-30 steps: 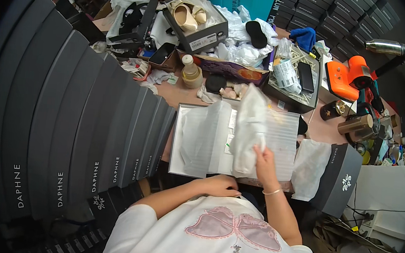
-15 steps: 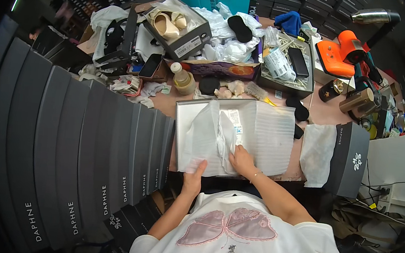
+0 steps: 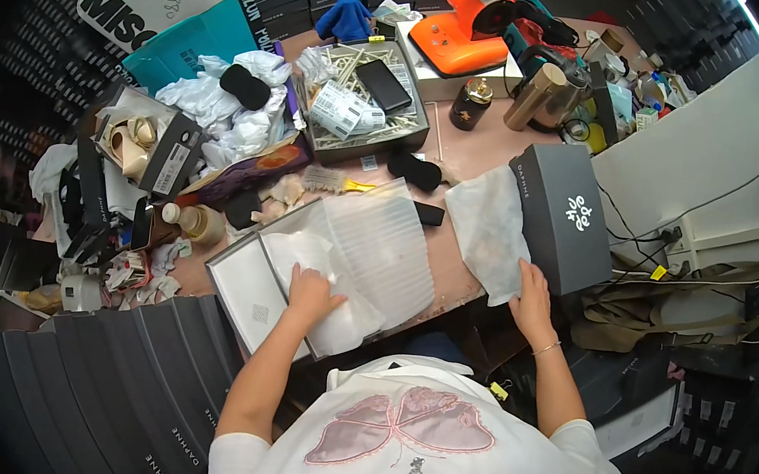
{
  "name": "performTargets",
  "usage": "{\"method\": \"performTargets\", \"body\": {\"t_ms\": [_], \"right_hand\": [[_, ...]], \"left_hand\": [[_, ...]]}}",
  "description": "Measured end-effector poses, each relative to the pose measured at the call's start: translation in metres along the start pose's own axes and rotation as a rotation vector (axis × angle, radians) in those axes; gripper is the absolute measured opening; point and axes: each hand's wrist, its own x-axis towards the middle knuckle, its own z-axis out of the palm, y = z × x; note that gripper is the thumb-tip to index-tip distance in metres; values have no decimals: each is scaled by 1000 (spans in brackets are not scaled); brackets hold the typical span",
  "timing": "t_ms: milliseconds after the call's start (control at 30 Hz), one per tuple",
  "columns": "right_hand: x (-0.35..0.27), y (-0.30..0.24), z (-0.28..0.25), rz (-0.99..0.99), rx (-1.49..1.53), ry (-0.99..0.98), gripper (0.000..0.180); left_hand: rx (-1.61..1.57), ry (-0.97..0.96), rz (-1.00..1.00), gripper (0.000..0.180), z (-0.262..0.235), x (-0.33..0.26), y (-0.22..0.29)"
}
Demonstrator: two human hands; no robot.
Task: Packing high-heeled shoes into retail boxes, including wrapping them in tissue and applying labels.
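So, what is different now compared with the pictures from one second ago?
The right hand left the tissue paper in the open box and moved right onto the dark lid. The left hand moved up onto the paper. The box stayed on the table.

one head-worn fisheye view looks steeply down from above the person's shoulders, close over the cluttered desk (image 3: 485, 156); edges bend toward the dark rim.

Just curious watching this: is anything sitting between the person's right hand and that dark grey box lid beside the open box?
Nothing visible does. The right hand rests at the near edge of the dark grey lid, by the white tissue sheet. The left hand presses tissue in the open box.
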Motion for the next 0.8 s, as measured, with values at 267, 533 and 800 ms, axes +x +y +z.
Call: {"method": "performTargets", "body": {"t_ms": [267, 533, 800], "right_hand": [[11, 58, 94, 346, 513, 236, 45], [69, 21, -4, -89, 239, 243, 28], [104, -160, -133, -564, 84, -88, 22]], "left_hand": [[-196, 327, 101, 52, 27, 11, 0], [-1026, 432, 279, 27, -44, 1, 100], [-2352, -675, -390, 61, -82, 16, 169]]}}
